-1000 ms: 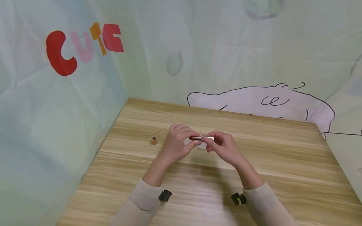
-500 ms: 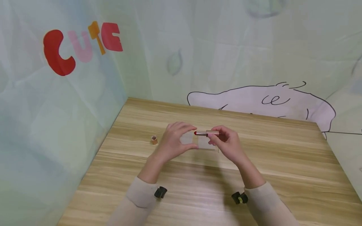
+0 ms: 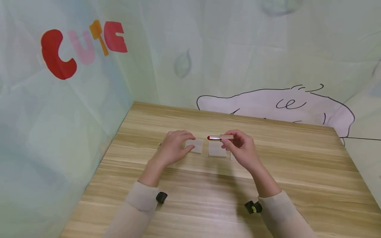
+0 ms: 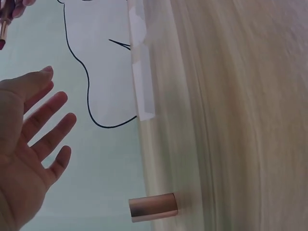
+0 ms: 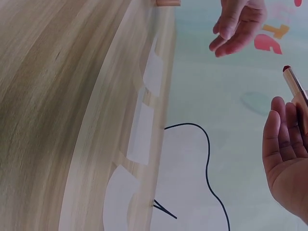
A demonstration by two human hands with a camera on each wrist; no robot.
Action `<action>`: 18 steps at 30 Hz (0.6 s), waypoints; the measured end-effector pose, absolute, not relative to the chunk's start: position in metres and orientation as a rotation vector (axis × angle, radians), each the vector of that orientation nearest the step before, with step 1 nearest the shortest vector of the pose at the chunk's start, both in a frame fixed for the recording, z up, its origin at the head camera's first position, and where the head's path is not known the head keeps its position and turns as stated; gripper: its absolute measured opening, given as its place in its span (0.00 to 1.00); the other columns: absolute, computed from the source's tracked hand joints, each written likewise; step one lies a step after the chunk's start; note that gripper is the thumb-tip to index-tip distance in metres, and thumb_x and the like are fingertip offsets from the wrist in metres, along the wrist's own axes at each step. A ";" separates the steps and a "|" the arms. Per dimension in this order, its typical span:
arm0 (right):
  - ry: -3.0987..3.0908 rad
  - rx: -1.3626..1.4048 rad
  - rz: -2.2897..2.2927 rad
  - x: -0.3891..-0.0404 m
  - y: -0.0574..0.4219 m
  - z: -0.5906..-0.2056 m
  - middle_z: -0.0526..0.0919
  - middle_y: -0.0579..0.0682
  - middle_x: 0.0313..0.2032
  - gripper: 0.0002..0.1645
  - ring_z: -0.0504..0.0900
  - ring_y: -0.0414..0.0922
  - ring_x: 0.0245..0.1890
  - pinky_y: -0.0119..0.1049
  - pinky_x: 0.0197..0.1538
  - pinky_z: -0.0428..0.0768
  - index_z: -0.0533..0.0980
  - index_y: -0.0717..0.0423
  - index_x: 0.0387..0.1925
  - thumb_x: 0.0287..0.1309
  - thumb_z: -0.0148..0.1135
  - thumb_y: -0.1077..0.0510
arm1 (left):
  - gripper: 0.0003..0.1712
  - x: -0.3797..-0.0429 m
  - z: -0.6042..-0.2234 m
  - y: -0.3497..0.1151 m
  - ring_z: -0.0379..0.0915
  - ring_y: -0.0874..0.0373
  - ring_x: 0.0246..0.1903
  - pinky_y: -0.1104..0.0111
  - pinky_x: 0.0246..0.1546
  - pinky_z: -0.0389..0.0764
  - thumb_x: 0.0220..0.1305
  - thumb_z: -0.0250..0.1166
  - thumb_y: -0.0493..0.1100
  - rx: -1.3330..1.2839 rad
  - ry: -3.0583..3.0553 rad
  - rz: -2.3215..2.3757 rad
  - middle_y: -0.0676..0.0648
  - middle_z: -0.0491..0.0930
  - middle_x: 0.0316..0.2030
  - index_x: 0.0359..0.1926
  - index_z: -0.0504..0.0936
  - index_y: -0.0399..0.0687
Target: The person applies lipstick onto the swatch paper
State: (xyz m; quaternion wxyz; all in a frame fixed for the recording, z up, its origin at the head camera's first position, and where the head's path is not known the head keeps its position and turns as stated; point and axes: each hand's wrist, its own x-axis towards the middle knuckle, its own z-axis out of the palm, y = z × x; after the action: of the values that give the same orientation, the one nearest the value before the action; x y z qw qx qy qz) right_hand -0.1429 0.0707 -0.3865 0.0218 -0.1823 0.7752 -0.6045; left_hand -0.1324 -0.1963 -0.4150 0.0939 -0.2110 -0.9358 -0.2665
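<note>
My right hand (image 3: 242,150) pinches an uncapped lipstick (image 3: 215,138) by its rose-gold base, above the table. Its red tip points left, and the tube lies nearly level. My left hand (image 3: 169,148) is raised to the left of it, fingers spread and thumb apart, holding nothing. The copper-coloured lipstick cap (image 4: 154,207) stands on the table; in the head view the left hand covers nearly all of it. Below the hands lie white paper squares: one (image 3: 194,146) beside the left fingertips, another (image 3: 217,149) under the lipstick, and a third (image 5: 120,202) partly hidden by the right hand.
The wood-grain table (image 3: 190,205) meets a pale green fabric backdrop (image 3: 238,59) at its back and left. A line-drawn animal (image 3: 279,105) and coloured letters (image 3: 114,37) are printed on the backdrop.
My left hand has come away from the lipstick and moved left, now blocking the cap from the head view. The right hand has shifted slightly right and up with the lipstick, uncovering paper squares.
</note>
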 end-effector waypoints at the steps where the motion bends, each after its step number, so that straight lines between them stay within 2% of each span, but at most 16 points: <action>1: 2.402 -0.563 -1.875 -0.144 0.071 -0.387 0.84 0.63 0.37 0.12 0.87 0.42 0.32 0.33 0.38 0.85 0.77 0.69 0.48 0.67 0.65 0.64 | 0.15 -0.133 -0.416 -0.197 0.79 0.51 0.56 0.52 0.58 0.72 0.64 0.73 0.44 -0.617 -2.791 -0.790 0.48 0.85 0.52 0.50 0.87 0.46; 8: 2.410 -0.568 -1.871 -0.145 0.072 -0.388 0.85 0.56 0.34 0.12 0.87 0.50 0.32 0.34 0.37 0.85 0.78 0.68 0.47 0.66 0.65 0.64 | 0.14 -0.138 -0.425 -0.202 0.79 0.50 0.56 0.52 0.59 0.72 0.65 0.72 0.45 -0.598 -2.860 -0.743 0.48 0.85 0.51 0.49 0.88 0.46; 12: 2.416 -0.584 -1.864 -0.146 0.073 -0.389 0.85 0.57 0.34 0.12 0.87 0.55 0.32 0.34 0.36 0.85 0.78 0.67 0.47 0.66 0.65 0.64 | 0.13 -0.141 -0.430 -0.205 0.80 0.50 0.55 0.53 0.59 0.73 0.65 0.72 0.44 -0.615 -2.869 -0.690 0.48 0.86 0.50 0.48 0.88 0.46; 18: 2.413 -0.612 -1.869 -0.147 0.074 -0.390 0.84 0.60 0.35 0.11 0.87 0.46 0.31 0.35 0.35 0.85 0.78 0.67 0.47 0.66 0.65 0.64 | 0.12 -0.143 -0.434 -0.211 0.79 0.50 0.56 0.53 0.60 0.73 0.66 0.70 0.44 -0.654 -2.913 -0.636 0.47 0.86 0.51 0.48 0.89 0.45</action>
State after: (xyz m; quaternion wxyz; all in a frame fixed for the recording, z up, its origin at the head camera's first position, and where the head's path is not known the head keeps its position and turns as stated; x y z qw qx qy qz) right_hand -0.1475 0.0740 -0.3900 0.0144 -0.1966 0.7752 -0.6002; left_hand -0.1435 -0.2106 -0.4339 0.0444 -0.2140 -0.9534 -0.2082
